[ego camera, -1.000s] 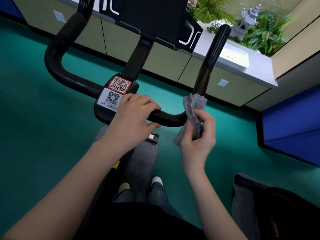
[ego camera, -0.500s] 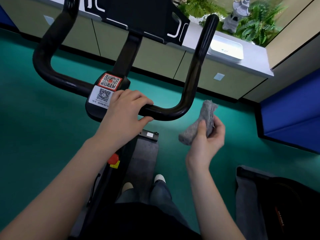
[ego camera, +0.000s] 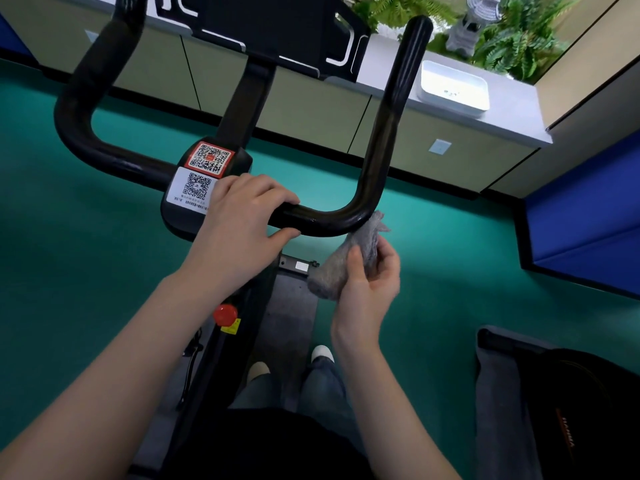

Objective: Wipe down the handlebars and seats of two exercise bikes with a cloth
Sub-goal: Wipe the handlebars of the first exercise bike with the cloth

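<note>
The right grip [ego camera: 370, 285] pinches the grey cloth [ego camera: 367, 237] between thumb and curled fingers. The cloth's upper end meets the outer bend of the black handlebar [ego camera: 329, 221]. The left grip [ego camera: 239, 216] wraps around the bar beside two QR-code labels, one red-framed [ego camera: 209, 158] and one white [ego camera: 194, 188], their small print unreadable. A white tray [ego camera: 450, 106] on the tabletop [ego camera: 512, 112] holds a few dark specks.

On my bike [ego camera: 180, 220], centre left, a red QR sticker [ego camera: 209, 158] sat above a white QR sticker [ego camera: 192, 188]; I couldn't read its small print. Orange lettering [ego camera: 566, 436], lower right, was illegible.
</note>
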{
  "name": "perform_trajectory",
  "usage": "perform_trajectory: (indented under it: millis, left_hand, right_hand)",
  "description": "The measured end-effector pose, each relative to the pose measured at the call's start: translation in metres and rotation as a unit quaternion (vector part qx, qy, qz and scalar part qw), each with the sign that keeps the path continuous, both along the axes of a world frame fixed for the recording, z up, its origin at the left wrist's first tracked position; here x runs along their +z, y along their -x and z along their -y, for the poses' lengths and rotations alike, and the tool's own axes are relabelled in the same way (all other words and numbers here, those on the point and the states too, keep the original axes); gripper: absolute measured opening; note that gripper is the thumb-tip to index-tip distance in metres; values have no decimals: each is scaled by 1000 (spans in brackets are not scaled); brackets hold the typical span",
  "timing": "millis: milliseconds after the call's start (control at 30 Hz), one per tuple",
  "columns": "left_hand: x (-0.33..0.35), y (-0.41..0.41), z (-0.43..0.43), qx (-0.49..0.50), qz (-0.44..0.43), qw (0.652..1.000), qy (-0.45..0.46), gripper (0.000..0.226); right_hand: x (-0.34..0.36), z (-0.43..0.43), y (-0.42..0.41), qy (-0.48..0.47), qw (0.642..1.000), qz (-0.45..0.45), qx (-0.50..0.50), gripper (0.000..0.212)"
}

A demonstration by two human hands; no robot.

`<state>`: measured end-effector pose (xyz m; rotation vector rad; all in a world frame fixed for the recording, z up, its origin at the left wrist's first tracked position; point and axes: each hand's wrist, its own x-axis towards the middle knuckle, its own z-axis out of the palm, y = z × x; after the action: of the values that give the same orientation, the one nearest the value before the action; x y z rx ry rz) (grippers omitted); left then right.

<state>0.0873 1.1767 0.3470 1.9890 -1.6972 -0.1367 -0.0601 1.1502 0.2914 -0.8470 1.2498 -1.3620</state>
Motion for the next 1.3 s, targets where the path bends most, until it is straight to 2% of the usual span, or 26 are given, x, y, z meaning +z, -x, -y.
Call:
perform_trajectory:
  millis: [133, 233, 333, 467, 667, 767, 833, 900, 967, 1033, 1167, 1300]
  left_hand:
    - [-1, 1, 0, 4, -1, 1000, 3, 33]
    - [-1, 1, 0, 5, -1, 1000, 5, 34]
    - [-2, 1, 0, 8, 0, 1000, 5, 34]
    - [-2, 1, 0, 5, -1, 1000, 4, 34]
    - [-1, 1, 0, 3, 1, 1000, 3, 34]
    - [1, 1, -1, -2, 0, 1000, 2, 36]
    - [2, 1, -2, -4, -1, 1000, 2, 39]
    - [3, 1, -4, -3, 8, 1000, 6, 43]
    - [4, 0, -7, 4, 26, 1000, 12, 45]
    - [6, -4, -11, 15, 47, 999, 13, 48]
    - [8, -15, -21, 45, 74, 996, 8, 60]
    - [8, -31, -31, 77, 72, 994, -2, 72]
  right_hand:
    - [-1, 26, 13, -52, 997, 45, 39, 33]
    - [2, 43, 10, -43, 991, 71, 108, 35]
    - [3, 44, 8, -61, 983, 106, 135, 34]
    - [3, 26, -1, -74, 973, 119, 182, 27]
    - [6, 7, -5, -90, 962, 112, 234, 31]
    - [10, 7, 8, -100, 967, 62, 224, 27]
    - [14, 6, 23, -87, 981, 5, 174, 27]
    - [22, 6, 40, -41, 992, -69, 102, 22]
    - [36, 10, 46, 33, 988, -145, 53, 18]
    - [49, 17, 38, 104, 968, -223, 52, 22]
    - [60, 27, 9, 221, 896, -378, 72, 24]
    - [61, 23, -6, 243, 864, -434, 80, 25]
